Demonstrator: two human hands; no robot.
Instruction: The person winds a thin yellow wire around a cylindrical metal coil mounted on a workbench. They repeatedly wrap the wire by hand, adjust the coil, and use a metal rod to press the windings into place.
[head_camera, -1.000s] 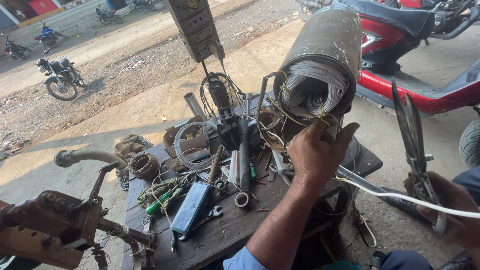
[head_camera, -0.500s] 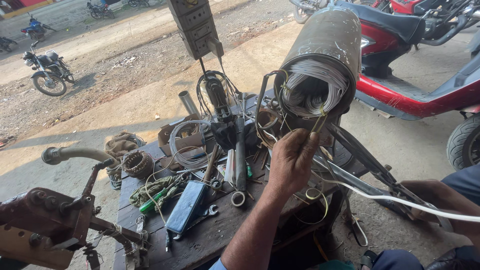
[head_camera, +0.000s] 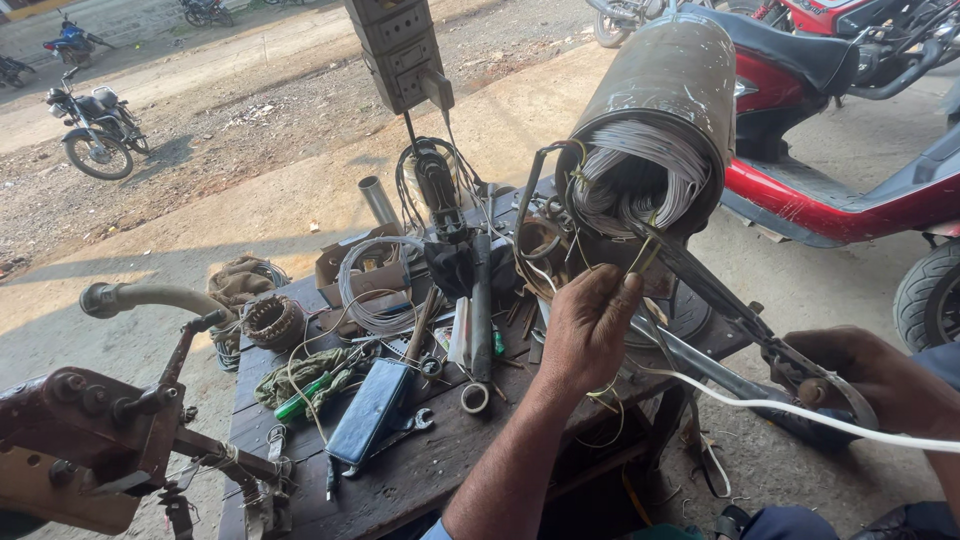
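Right now I have my left hand (head_camera: 588, 335) up at the open mouth of the motor stator (head_camera: 655, 130), a dark metal cylinder that lies tilted on the far right part of the wooden workbench (head_camera: 420, 480). My fingertips (head_camera: 622, 287) are pressed together on a thin yellowish wire (head_camera: 640, 258) that comes out of the pale winding coils (head_camera: 640, 175) packed inside the bore. My right hand (head_camera: 850, 375) sits lower and to the right, fingers wrapped through the handles of long scissors (head_camera: 720, 300), whose blades run up toward the pinched wire; I cannot tell whether the blades are parted or together at the tip. A white cable (head_camera: 800, 410) crosses just over that hand.

As I judge it, doing this well means keeping the wire taut between my fingertips and the coil, so the blade tips meet only that strand and not the neighbouring turns. I would keep the scissors shallow, close to the rim, since the enamel on the packed coils looks easy to nick. The cylinder rests at an angle with nothing visibly clamping it, so a hard pull could roll it; a gentle, steady tension seems safer.

Nearer me on the bench lie a blue flat case (head_camera: 368, 410), a green-handled screwdriver (head_camera: 305, 395), a small spanner (head_camera: 410, 425) and a small wound armature (head_camera: 272, 320), all well apart from both hands.
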